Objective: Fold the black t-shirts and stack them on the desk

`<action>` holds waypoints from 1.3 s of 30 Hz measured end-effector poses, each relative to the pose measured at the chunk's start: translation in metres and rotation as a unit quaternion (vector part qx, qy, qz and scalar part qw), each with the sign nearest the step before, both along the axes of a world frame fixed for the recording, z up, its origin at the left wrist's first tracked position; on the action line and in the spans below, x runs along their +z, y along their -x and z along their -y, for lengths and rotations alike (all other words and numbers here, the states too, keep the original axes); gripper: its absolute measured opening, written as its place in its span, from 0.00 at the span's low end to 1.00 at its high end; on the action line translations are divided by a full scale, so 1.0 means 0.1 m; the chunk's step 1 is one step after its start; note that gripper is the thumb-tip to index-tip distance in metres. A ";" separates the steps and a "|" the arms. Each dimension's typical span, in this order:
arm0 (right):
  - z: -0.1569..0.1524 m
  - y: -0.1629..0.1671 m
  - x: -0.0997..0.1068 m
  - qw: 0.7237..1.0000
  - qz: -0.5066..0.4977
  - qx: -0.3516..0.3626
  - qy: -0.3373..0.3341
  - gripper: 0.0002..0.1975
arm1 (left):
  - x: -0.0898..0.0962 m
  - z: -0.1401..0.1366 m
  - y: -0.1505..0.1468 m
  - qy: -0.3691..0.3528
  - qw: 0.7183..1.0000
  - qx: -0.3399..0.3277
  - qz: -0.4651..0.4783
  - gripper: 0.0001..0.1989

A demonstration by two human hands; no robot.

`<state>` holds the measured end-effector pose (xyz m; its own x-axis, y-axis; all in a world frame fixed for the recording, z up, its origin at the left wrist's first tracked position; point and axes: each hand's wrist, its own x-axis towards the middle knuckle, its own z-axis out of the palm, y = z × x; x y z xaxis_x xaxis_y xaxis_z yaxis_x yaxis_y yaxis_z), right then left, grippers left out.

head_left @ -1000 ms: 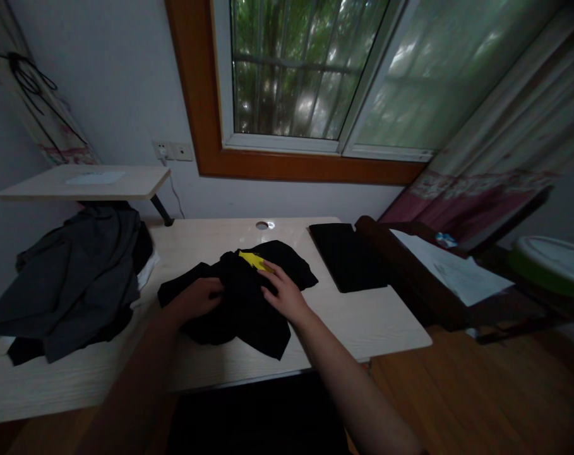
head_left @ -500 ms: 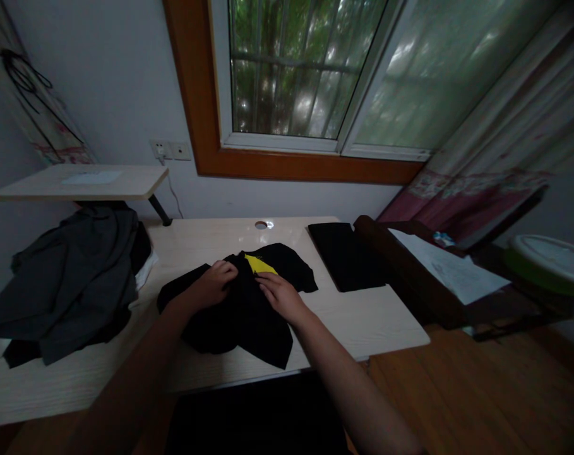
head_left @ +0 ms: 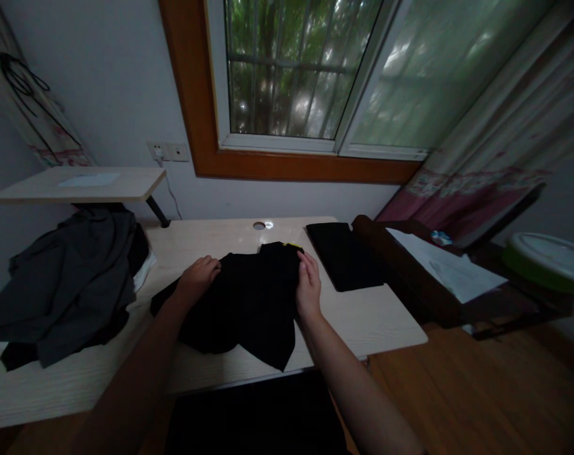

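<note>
A black garment [head_left: 249,297] with a small yellow patch [head_left: 292,245] at its far right edge lies spread on the light wooden table [head_left: 357,322]. My left hand [head_left: 200,278] is closed on the cloth at its left side, fingers curled. At the right edge, my right hand [head_left: 309,287] grips the garment between thumb and fingers, with the palm turned inward. Part of the hold is hidden by the dark cloth. Most of the yellow is covered by the black fabric.
A heap of dark grey clothing [head_left: 73,272] sits on the left below a raised shelf [head_left: 78,180]. Flat black folded cloth or a folder [head_left: 346,256] lies on the right. Beyond it are paper sheets [head_left: 442,265] and a green-sided tub [head_left: 542,265].
My right hand has moved right and slightly away, carrying a black flap over the yellow patch. My left hand has shifted a little left.
</note>
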<state>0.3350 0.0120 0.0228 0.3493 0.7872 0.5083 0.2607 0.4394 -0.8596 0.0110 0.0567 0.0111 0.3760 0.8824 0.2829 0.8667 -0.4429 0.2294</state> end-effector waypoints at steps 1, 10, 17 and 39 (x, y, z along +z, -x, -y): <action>0.00 -0.01 0.01 1.000 -0.004 -0.010 0.003 0.21 | 0.01 0.00 0.03 -0.002 1.000 0.027 -0.003 0.07; -0.05 0.00 -0.07 1.000 0.001 -0.011 0.026 0.22 | 0.13 0.06 0.43 -0.211 0.913 0.313 0.153 0.11; -0.10 0.01 -0.15 0.998 0.038 -0.002 0.045 0.21 | 0.15 0.09 0.39 -0.250 0.928 0.247 0.125 0.12; 0.07 0.02 0.04 0.994 0.072 -0.068 -0.041 0.18 | 0.17 0.29 -0.26 -0.219 0.967 0.115 0.059 0.15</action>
